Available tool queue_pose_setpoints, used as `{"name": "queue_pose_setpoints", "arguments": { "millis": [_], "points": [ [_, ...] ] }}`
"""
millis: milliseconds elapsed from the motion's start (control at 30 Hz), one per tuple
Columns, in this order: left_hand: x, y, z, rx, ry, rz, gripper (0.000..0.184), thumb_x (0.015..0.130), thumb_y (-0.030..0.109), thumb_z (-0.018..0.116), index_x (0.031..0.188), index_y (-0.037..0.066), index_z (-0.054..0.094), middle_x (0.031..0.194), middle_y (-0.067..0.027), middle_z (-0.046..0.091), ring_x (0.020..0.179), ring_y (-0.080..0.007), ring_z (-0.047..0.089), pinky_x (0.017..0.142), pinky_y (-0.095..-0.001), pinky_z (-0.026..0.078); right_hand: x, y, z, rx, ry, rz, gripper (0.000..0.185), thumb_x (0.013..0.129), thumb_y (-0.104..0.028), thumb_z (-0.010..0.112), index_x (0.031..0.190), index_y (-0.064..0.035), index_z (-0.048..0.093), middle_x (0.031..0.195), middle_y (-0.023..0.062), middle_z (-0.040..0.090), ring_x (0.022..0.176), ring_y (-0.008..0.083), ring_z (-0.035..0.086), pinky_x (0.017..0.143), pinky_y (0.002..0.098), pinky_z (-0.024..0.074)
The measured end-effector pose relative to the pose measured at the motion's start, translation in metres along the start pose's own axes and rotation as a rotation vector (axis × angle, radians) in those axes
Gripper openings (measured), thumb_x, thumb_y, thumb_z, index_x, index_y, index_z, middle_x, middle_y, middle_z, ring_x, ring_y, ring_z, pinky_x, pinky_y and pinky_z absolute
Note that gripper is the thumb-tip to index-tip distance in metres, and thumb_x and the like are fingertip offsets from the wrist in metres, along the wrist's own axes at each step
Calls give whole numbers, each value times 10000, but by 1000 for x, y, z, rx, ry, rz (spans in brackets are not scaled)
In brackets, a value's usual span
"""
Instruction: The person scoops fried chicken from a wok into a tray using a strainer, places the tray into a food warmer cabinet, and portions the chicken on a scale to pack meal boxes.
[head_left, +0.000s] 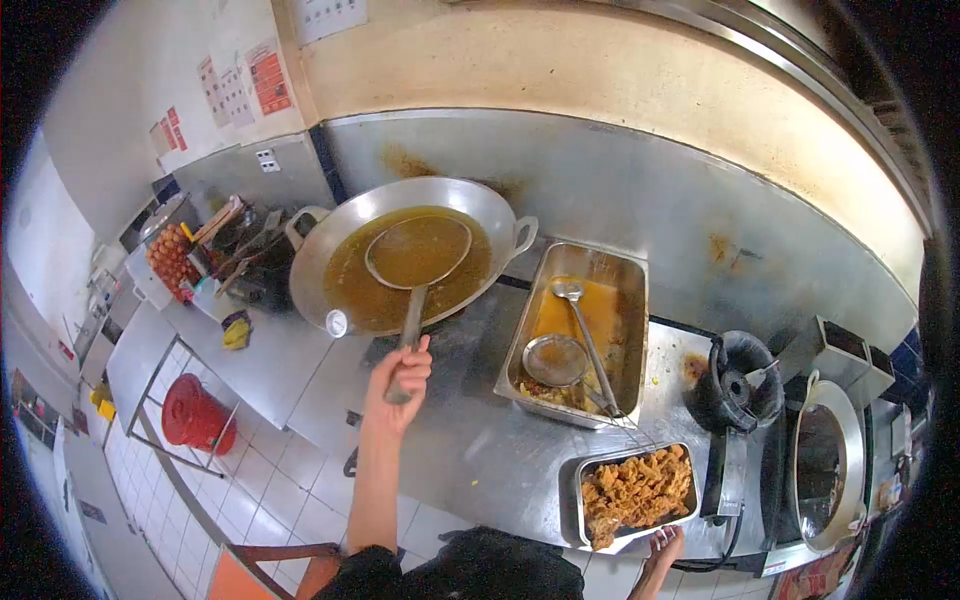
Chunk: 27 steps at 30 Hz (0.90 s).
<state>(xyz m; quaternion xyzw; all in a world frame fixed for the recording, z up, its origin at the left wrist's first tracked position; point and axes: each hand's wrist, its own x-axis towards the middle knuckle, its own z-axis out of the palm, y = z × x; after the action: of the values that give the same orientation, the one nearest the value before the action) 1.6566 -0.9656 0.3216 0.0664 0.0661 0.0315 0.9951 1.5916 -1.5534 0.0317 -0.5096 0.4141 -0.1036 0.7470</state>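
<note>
Steel counter: a grey, shiny metal worktop [460, 470] crosses the frame; at its near edge, lower right, a small rectangular metal tray [578, 500] holds golden-brown fried pieces [640, 490].
Steel pan: just beyond, a deep rectangular pan [640, 330] holds orange-brown liquid, a long-handled metal ladle [583, 330] and a small round strainer [555, 360].
Wide silver wok: upper left of centre, a two-handled metal wok [485, 200] holds yellow-brown oil [350, 280]; a round dial thermometer [337, 323] sits at its near rim.
Room: a red plastic bucket [195, 415] stands lower left, above white floor tiles [270, 485]; a stained metal backsplash [640, 190] rises behind the wok.
Left hand [401, 378]: fingers closed around the handle of a large round wire skimmer [420, 250], its mesh head in the oil.
Right hand [664, 546]: fingers slightly bent, narrowly spaced, at the tray's near-right edge; they seem to touch it, though contact is hard to see.
Left forearm: reaches up from the bottom, nearly upright.
Right forearm: short, angled up from the bottom edge.
</note>
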Motion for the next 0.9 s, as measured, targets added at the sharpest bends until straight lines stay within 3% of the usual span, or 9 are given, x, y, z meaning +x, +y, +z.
{"name": "queue_pose_setpoints", "arguments": {
  "millis": [67,133,333,367,600,733,767,867,900],
  "points": [
    [-5,-21,-4,-140,-161,-142,360,936,98,497,1266,-38,448,830,-58,497,641,-117,493,494,-225,484,1,6,-11,20,1,-25,390,871,-391,531,1123,-93,510,990,50,565,775,171,541,662,334,424],
    [-28,-46,11,-13,-119,-18,316,938,100,502,1238,1,495,749,-10,431,549,-86,425,407,-220,418,-11,14,-16,-16,108,-17,380,880,-387,510,1114,-87,509,969,51,561,770,169,540,655,340,421],
    [-17,-71,-10,436,97,176,328,937,148,540,1261,109,517,718,25,422,477,-58,383,379,-208,371,-37,51,-39,44,182,106,394,853,-397,509,1105,-95,509,939,44,569,733,170,544,668,379,407],
    [-20,-80,-16,428,38,162,354,932,153,548,1280,106,503,718,28,418,484,-51,385,377,-203,355,-36,52,-40,23,214,129,393,848,-386,509,1113,-96,507,951,47,570,749,173,546,667,379,411],
    [-19,-87,-22,362,5,130,352,943,142,522,1292,109,486,723,29,416,491,-53,388,382,-208,380,-18,62,-69,-73,146,62,400,872,-431,510,1108,-109,513,964,59,601,781,188,549,686,388,437],
    [-19,-94,-31,382,-22,83,335,939,121,517,1274,110,491,707,27,414,480,-61,394,377,-212,393,-16,51,-69,-54,108,59,377,868,-427,532,1061,-103,541,895,49,605,712,164,564,637,343,451],
    [-24,-100,-30,455,8,100,330,938,111,514,1267,114,486,695,24,409,469,-64,394,368,-216,396,-25,38,-57,-33,145,56,260,909,-355,490,969,-109,548,790,24,604,644,145,568,569,307,450],
    [-38,-119,-22,589,30,100,337,932,96,513,1262,122,450,665,16,397,434,-69,389,340,-231,391,-44,20,-47,-80,145,79,254,917,-349,496,956,-105,554,779,14,605,636,136,574,564,304,455],
    [-45,-129,-19,623,12,70,346,932,99,514,1267,118,432,664,15,396,429,-70,387,334,-236,389,-35,31,-56,-98,104,82,301,879,-324,474,1046,-85,545,833,27,602,660,147,570,613,339,467]
  ]
}}
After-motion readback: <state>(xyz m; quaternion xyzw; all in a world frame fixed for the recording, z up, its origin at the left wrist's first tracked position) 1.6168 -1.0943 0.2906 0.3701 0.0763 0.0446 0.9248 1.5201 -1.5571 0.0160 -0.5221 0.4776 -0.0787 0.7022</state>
